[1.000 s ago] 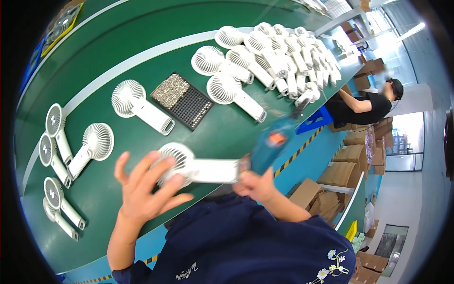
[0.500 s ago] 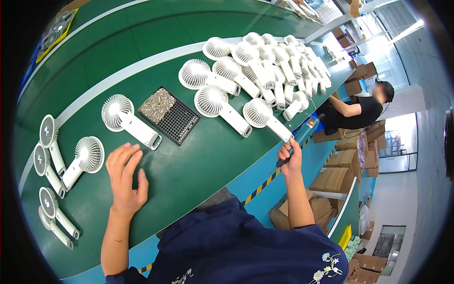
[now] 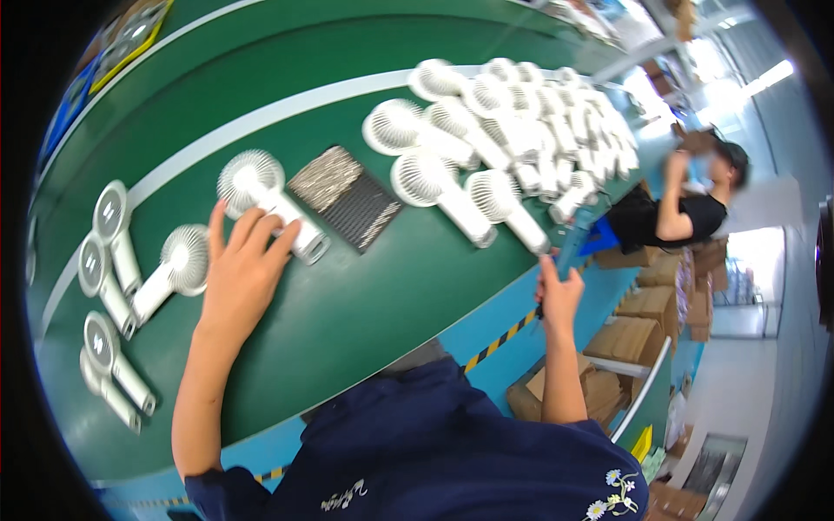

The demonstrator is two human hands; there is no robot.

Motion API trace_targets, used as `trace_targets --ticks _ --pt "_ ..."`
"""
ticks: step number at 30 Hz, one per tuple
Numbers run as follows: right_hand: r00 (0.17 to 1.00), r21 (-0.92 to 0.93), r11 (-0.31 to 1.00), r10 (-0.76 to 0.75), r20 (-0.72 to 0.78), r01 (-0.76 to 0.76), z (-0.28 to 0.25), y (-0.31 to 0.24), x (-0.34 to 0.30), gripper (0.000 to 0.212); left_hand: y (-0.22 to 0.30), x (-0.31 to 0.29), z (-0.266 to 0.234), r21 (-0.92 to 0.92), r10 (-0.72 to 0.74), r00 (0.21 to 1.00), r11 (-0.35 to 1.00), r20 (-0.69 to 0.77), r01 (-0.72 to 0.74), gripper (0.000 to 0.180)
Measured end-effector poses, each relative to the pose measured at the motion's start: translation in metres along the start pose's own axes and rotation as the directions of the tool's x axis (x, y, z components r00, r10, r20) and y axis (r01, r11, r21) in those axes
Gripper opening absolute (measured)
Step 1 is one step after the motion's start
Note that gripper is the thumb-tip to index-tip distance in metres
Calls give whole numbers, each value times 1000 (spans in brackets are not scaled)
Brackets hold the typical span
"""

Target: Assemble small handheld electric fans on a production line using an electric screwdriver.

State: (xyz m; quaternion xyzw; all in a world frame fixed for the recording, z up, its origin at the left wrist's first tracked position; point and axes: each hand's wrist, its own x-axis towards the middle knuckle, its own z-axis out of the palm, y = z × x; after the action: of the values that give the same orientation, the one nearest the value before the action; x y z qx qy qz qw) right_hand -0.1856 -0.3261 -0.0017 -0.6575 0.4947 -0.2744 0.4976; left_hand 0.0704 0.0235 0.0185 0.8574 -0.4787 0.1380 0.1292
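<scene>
My left hand (image 3: 243, 282) reaches over a white handheld fan (image 3: 252, 178) lying face down on the green workbench. Its fingers are spread across the fan's lower cage and handle; whether they press on it I cannot tell. Close by, to the right, lies a black perforated tray (image 3: 369, 217) with small metal screws heaped at its far end. At the bench's front edge my right hand (image 3: 560, 291) is closed round a slim teal tool (image 3: 572, 243) with a dark end, seemingly an electric screwdriver, blurred. Just beyond that hand is the handle of another white fan (image 3: 499, 198).
Many white fans (image 3: 512, 122) crowd the bench's right end. Several more (image 3: 109, 269) lie at the left. A yellow-edged bin (image 3: 135, 43) is at the far left. To the right another person (image 3: 695, 200) sits near cardboard boxes (image 3: 630, 321).
My left hand has moved forward onto the fan beside the screw tray. My right hand has come away from the fan's handle end, with the teal tool now in it. The view has shifted.
</scene>
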Motion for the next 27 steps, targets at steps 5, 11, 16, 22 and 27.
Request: trace_targets --ticks 5,11,16,22,27 --pt "956 202 939 -291 37 278 21 -11 -56 32 -19 6 -3 65 157 984 985 80 -162 35" --pt "827 384 922 -177 533 -51 73 -24 -128 34 -22 18 -11 -40 347 921 938 178 -345 25" --pt "798 209 966 -4 603 -153 109 -21 -147 32 30 -5 -10 -259 361 915 915 182 -309 42" --pt "702 241 927 32 711 -287 109 -29 -138 12 61 -18 -9 -395 256 966 892 39 -221 45" --pt "564 229 892 35 825 -390 104 -26 -138 12 67 -30 0 -317 243 957 930 160 -183 34"
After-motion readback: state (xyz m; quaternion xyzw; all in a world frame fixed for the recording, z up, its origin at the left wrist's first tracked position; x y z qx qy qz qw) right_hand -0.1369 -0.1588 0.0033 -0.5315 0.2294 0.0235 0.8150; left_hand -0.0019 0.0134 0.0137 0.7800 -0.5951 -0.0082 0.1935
